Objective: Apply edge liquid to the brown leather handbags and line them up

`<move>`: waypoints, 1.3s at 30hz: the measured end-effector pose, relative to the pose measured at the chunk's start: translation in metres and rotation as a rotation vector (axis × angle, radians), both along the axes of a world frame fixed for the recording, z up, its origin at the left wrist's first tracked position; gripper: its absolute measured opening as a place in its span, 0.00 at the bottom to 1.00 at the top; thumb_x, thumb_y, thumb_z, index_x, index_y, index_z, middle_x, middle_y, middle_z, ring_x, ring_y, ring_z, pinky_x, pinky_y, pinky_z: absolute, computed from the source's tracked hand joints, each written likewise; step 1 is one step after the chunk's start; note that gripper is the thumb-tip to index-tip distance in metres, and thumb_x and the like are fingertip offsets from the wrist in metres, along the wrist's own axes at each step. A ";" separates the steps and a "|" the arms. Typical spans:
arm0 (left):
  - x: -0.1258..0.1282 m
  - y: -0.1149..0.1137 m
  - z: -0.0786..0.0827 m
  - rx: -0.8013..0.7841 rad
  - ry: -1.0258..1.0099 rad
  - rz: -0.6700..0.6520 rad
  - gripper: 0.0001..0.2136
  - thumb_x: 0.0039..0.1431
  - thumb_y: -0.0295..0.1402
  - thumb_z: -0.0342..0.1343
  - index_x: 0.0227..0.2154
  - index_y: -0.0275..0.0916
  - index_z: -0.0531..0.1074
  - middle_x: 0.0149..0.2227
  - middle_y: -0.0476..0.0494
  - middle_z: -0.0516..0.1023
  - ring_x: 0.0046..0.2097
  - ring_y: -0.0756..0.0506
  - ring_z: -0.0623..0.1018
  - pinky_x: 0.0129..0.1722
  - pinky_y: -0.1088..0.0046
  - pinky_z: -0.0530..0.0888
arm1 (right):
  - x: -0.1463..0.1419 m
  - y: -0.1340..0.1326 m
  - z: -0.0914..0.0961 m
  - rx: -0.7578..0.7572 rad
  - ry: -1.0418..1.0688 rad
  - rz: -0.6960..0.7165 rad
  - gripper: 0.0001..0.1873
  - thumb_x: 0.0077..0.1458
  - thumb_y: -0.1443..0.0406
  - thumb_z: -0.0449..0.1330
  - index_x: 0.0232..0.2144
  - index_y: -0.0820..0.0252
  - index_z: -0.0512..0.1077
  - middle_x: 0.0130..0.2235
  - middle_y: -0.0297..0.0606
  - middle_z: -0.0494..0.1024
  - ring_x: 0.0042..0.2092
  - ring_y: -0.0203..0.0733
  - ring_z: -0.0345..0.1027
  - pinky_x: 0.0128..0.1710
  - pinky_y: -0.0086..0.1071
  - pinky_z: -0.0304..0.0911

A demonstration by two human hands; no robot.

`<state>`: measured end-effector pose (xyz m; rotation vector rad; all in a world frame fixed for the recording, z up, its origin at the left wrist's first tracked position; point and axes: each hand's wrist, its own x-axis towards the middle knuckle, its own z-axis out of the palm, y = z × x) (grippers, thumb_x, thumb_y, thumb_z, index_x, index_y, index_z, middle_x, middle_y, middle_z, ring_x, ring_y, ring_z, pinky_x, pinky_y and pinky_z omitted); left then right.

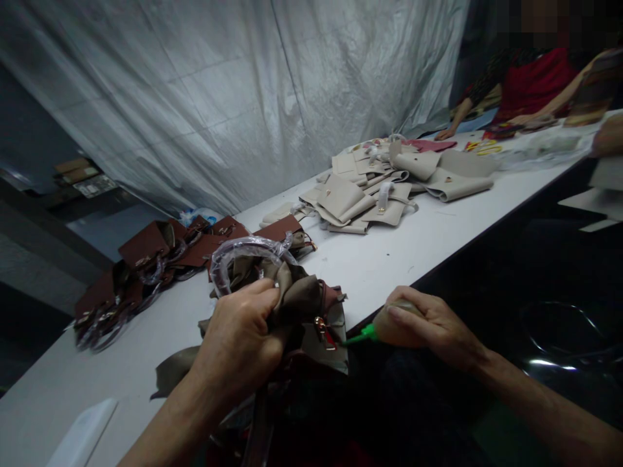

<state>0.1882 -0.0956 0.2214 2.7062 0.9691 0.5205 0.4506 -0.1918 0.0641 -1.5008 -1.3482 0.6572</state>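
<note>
My left hand (246, 331) is closed on the gathered dark olive lining of a handbag (299, 295). A handle wrapped in clear plastic (228, 256) arches up behind my knuckles. On the bag's right side a gold zipper pull (324, 334) hangs beside a pale panel. My right hand (433, 324) grips a squeeze bottle (402, 324) with a green nozzle (360, 336). The nozzle points left, its tip at the bag's edge near the zipper pull; whether it touches cannot be made out. Part of the bag below is lost in shadow.
Several brown handbags (146, 259) with plastic-wrapped handles lie on the white table (389, 266) at left. Beige bag pieces (360, 194) are piled farther back. Yellow-handled scissors (484, 147) lie near a co-worker in a red apron (535, 84). A white flat object (85, 431) sits at front left.
</note>
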 end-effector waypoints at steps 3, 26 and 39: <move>-0.003 -0.005 0.000 -0.060 -0.028 -0.031 0.12 0.60 0.33 0.59 0.44 0.55 0.80 0.37 0.49 0.79 0.35 0.46 0.77 0.33 0.72 0.74 | -0.001 -0.002 -0.002 0.024 -0.004 0.014 0.18 0.62 0.51 0.52 0.32 0.59 0.69 0.29 0.35 0.72 0.32 0.41 0.65 0.33 0.34 0.60; -0.030 -0.038 -0.013 -0.208 -0.032 -0.003 0.11 0.61 0.31 0.54 0.24 0.40 0.75 0.27 0.50 0.77 0.29 0.50 0.77 0.27 0.81 0.71 | 0.000 -0.003 -0.006 0.013 -0.002 0.011 0.17 0.62 0.52 0.53 0.33 0.59 0.69 0.30 0.36 0.73 0.33 0.42 0.66 0.34 0.35 0.59; -0.047 -0.056 -0.031 -0.129 -0.234 -0.028 0.06 0.60 0.34 0.59 0.36 0.45 0.82 0.34 0.46 0.81 0.32 0.48 0.81 0.34 0.79 0.79 | -0.009 -0.004 -0.001 0.009 0.061 0.077 0.17 0.62 0.52 0.53 0.32 0.59 0.69 0.29 0.34 0.71 0.31 0.40 0.65 0.31 0.34 0.59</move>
